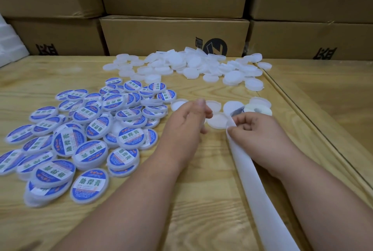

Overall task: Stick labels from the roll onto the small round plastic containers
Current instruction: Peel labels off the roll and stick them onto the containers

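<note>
White backing strip [254, 178] runs from the near table edge up to the right hand [254, 131], whose fingers are curled and pinching its far end. Left hand [187, 121] hovers beside it, fingers curled; contents cannot be told. Unlabelled white containers [218, 121] lie just beyond both hands; a larger heap [193, 67] sits at the far edge. Labelled containers [80, 131] are piled toward the left of the wooden table [201, 190]. Cardboard boxes [173, 36] stand behind.

Two hands [187, 121], one label strip [252, 180], dozens of labelled containers [129, 136], dozens of unlabelled ones [191, 69]
</note>
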Action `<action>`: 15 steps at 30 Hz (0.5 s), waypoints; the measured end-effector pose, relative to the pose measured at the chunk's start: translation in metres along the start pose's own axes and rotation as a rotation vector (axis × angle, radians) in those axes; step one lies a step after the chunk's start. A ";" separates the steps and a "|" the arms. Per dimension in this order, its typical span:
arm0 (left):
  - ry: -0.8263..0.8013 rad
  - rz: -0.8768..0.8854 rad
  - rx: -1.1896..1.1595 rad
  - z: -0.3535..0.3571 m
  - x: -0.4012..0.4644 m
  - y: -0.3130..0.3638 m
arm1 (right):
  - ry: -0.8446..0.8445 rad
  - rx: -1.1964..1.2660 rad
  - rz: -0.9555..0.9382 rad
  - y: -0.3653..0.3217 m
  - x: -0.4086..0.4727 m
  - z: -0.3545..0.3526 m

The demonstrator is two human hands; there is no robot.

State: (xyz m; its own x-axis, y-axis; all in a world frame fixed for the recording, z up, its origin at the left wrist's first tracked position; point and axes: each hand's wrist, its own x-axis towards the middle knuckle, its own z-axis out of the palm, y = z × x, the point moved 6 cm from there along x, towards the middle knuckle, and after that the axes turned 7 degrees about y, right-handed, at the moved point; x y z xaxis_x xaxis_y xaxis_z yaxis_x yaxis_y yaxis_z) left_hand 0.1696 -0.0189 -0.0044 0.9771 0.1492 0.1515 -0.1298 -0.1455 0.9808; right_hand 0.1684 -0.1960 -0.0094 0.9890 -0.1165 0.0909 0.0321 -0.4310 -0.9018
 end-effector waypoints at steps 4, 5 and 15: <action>-0.019 0.020 0.087 0.006 0.000 -0.002 | -0.074 0.089 0.019 -0.001 -0.004 0.002; -0.036 0.041 0.115 0.009 0.000 -0.002 | -0.086 0.099 0.027 -0.002 -0.005 0.002; -0.055 0.089 0.126 0.013 0.000 0.001 | -0.154 0.184 0.028 -0.015 -0.012 0.012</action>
State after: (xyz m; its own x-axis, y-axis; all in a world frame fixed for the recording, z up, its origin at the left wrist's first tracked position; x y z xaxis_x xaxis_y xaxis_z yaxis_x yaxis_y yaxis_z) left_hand 0.1718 -0.0318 -0.0047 0.9710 0.0771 0.2264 -0.1972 -0.2776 0.9402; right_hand 0.1576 -0.1776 -0.0020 0.9998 0.0176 0.0126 0.0167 -0.2576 -0.9661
